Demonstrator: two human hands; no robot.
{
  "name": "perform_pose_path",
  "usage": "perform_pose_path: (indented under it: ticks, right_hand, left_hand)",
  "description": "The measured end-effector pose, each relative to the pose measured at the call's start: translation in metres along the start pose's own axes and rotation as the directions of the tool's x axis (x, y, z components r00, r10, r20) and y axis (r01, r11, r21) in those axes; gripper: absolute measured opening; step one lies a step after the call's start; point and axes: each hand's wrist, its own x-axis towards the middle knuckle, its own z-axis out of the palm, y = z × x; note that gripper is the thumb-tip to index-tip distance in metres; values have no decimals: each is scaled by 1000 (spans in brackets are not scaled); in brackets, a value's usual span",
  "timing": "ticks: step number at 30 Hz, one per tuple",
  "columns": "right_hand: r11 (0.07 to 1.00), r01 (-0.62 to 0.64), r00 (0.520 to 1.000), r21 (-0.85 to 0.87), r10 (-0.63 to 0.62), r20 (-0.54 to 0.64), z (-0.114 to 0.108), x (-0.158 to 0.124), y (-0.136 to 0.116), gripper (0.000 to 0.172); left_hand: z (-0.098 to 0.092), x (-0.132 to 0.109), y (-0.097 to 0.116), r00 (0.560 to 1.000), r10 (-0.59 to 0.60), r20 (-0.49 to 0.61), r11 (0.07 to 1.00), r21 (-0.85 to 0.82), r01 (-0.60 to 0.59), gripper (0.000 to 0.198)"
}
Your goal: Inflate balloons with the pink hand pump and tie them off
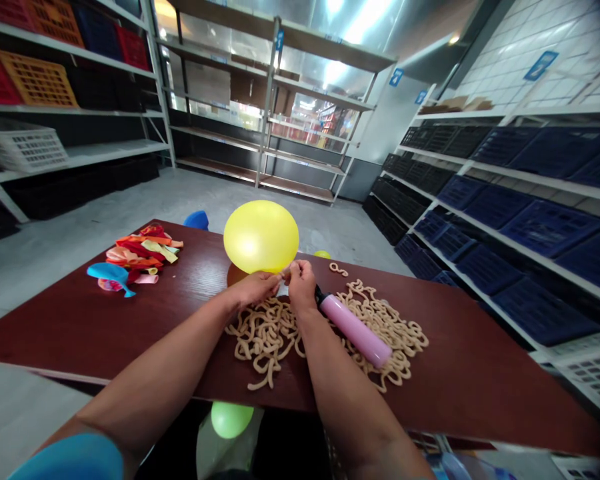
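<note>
A large inflated yellow balloon (261, 235) rests above the dark red table, with its neck end toward me. My left hand (257, 287) is closed at the balloon's lower edge, its fingertips pinched near the neck. Right beside it, my right hand (301, 279) is closed too, fingertips together; the small thing between the hands is too small to make out. Tan curly strings (266, 333) lie in a pile under my hands, and more (405, 337) lie to the right. A pink pump (357, 330) with a black end lies across the right pile, close to my right wrist.
Uninflated balloons (143, 252) in several colours lie on the table (80, 320) at the left. A green balloon (231, 419) shows below the front edge. One loose tan string (338, 269) lies near the far edge. Shelves with crates (550, 227) stand right and left.
</note>
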Motion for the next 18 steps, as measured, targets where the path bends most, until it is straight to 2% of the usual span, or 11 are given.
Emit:
perform_pose_path:
  ticks: [2, 4, 8, 10, 13, 18]
  right_hand:
    - [993, 52, 999, -109, -51, 10, 0, -2, -1, 20]
    - [966, 142, 990, -217, -142, 17, 1, -4, -2, 19]
    - [845, 390, 917, -366, -393, 68, 3, -7, -1, 19]
    - [783, 470, 877, -408, -467, 113, 3, -8, 0, 20]
    - [730, 523, 847, -440, -505, 168, 4, -10, 1, 23]
    - [702, 547, 831, -456, -520, 197, 5, -12, -3, 26]
  left_hand:
    - [-4, 3, -1, 990, 59, -128, 992, 118, -44, 48]
    - [-9, 5, -3, 962, 111, -251, 971, 234, -51, 52]
    - [-19, 10, -6, 879, 111, -463, 930, 361, 72, 49]
    - [-22, 13, -7, 833, 120, -539, 896, 420, 142, 48]
    - [-24, 19, -5, 784, 161, -599, 847, 492, 202, 50]
    - [-29, 37, 9, 776, 164, -609, 815, 528, 241, 52]
